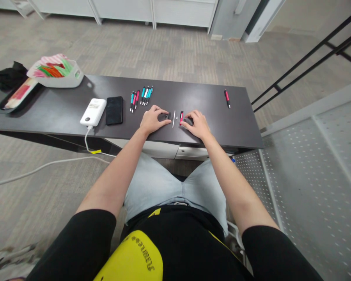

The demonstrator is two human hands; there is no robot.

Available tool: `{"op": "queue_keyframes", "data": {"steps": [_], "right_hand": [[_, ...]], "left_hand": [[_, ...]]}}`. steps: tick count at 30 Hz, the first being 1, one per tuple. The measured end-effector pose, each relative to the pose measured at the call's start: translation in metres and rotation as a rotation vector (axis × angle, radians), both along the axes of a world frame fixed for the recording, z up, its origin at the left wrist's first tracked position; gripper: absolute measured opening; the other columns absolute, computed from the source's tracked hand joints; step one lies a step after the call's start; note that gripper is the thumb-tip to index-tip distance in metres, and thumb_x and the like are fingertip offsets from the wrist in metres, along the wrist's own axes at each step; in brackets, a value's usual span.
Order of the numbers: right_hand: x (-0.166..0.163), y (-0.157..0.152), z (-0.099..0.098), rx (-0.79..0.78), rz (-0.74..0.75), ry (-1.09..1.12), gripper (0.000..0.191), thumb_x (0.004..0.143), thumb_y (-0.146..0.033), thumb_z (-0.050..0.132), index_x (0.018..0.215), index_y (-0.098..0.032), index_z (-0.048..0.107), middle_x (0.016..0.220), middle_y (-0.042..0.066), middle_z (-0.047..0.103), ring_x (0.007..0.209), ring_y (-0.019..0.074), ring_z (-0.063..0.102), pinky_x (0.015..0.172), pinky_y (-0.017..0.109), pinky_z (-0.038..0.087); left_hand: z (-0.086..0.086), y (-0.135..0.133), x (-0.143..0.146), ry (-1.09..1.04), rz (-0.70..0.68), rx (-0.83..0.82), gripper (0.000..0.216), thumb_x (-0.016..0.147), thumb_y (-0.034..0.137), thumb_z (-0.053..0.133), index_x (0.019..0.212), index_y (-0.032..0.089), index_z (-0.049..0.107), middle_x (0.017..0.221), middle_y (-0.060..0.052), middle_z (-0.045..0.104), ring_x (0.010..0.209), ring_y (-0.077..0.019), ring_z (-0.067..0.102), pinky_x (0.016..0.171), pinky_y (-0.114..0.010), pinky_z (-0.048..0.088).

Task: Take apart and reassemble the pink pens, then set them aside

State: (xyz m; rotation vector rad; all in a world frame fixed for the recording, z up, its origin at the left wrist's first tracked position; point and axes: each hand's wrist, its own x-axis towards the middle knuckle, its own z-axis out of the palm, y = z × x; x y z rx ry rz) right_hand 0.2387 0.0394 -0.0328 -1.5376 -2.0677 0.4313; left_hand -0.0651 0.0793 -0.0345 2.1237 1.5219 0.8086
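Observation:
Both my hands rest on a dark table [61, 113]. My left hand [153, 120] is curled around a short black pen part [165, 116]. My right hand [196, 122] grips a red and black pen part [181, 117]. Between the hands lie a thin white refill [174, 118] and a tiny spring-like piece [177, 117]. A row of several assembled pens [140, 97], teal and pink, lies just beyond my left hand. A single red pen [227, 98] lies apart at the right.
A white power bank [93, 112] with a cable and a black phone [114, 110] sit left of my hands. A white basket of coloured items [57, 71], a dark tray [13, 98] and black cloth [7, 76] occupy the far left. Black railing [307, 60] stands right.

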Motion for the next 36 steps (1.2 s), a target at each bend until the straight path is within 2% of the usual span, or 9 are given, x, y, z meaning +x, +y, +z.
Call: {"op": "queue_keyframes", "data": {"steps": [6,10,16,21,27,29,32,36], "right_hand": [[0.002,0.001,-0.005,-0.006,-0.008,-0.048,0.045,0.117,-0.073,0.082,0.129,-0.030,0.087,0.146,0.022,0.084,0.140,0.0522,0.077,0.128,0.074,0.064],[0.002,0.000,-0.004,-0.002,0.001,-0.041,0.045,0.115,-0.071,0.083,0.131,-0.030,0.087,0.148,0.023,0.085,0.143,0.0542,0.077,0.129,0.076,0.064],[0.001,-0.001,0.000,-0.015,0.007,-0.021,0.047,0.113,-0.071,0.083,0.136,-0.030,0.087,0.150,0.021,0.086,0.144,0.0540,0.077,0.130,0.076,0.064],[0.000,-0.006,0.006,-0.020,0.024,-0.031,0.046,0.115,-0.053,0.079,0.153,-0.028,0.088,0.157,0.021,0.085,0.146,0.0513,0.076,0.133,0.072,0.062],[-0.001,-0.008,0.007,-0.010,0.052,-0.073,0.047,0.114,-0.026,0.070,0.154,-0.034,0.094,0.155,0.017,0.083,0.147,0.0468,0.073,0.130,0.067,0.061],[-0.002,-0.008,0.007,-0.009,0.060,-0.090,0.048,0.114,-0.021,0.069,0.152,-0.035,0.095,0.156,0.016,0.081,0.145,0.0458,0.073,0.130,0.067,0.060],[-0.004,-0.009,0.008,-0.006,0.052,-0.097,0.043,0.113,-0.021,0.071,0.146,-0.034,0.096,0.155,0.017,0.080,0.142,0.0462,0.071,0.130,0.068,0.060],[-0.007,-0.011,0.012,0.005,0.020,-0.083,0.033,0.112,-0.023,0.073,0.137,-0.031,0.093,0.156,0.019,0.077,0.140,0.0471,0.068,0.130,0.070,0.061]], "left_hand": [[0.003,-0.005,0.001,0.002,0.007,-0.012,0.032,0.094,0.032,0.111,0.120,0.032,0.094,0.138,-0.010,0.081,0.133,-0.0409,0.078,0.128,-0.060,0.057],[0.004,-0.006,0.000,0.004,0.008,-0.011,0.030,0.094,0.033,0.111,0.118,0.029,0.094,0.136,-0.010,0.083,0.114,-0.0344,0.078,0.125,-0.057,0.058],[0.005,-0.007,0.001,-0.043,0.029,-0.001,0.004,0.109,0.029,0.090,0.112,0.028,0.092,0.119,-0.007,0.084,0.093,-0.0275,0.071,0.110,-0.050,0.060],[0.007,-0.005,0.003,-0.089,0.069,-0.017,0.015,0.112,0.023,0.078,0.100,0.028,0.085,0.106,-0.006,0.079,0.088,-0.0263,0.067,0.103,-0.046,0.060],[0.007,-0.004,0.003,-0.095,0.079,-0.009,0.016,0.111,0.023,0.075,0.098,0.028,0.082,0.097,-0.005,0.073,0.089,-0.0271,0.068,0.101,-0.045,0.060],[0.007,-0.006,0.004,-0.088,0.081,-0.008,0.014,0.112,0.024,0.075,0.101,0.028,0.083,0.101,-0.006,0.075,0.088,-0.0268,0.068,0.103,-0.045,0.061],[0.010,-0.012,0.006,-0.073,0.102,0.011,0.011,0.109,0.026,0.081,0.117,0.028,0.086,0.122,-0.009,0.080,0.089,-0.0271,0.069,0.107,-0.048,0.063],[0.019,-0.023,0.010,-0.013,0.069,0.087,0.035,0.100,0.031,0.094,0.135,0.030,0.087,0.148,-0.015,0.077,0.123,-0.0396,0.076,0.123,-0.055,0.061]]}}
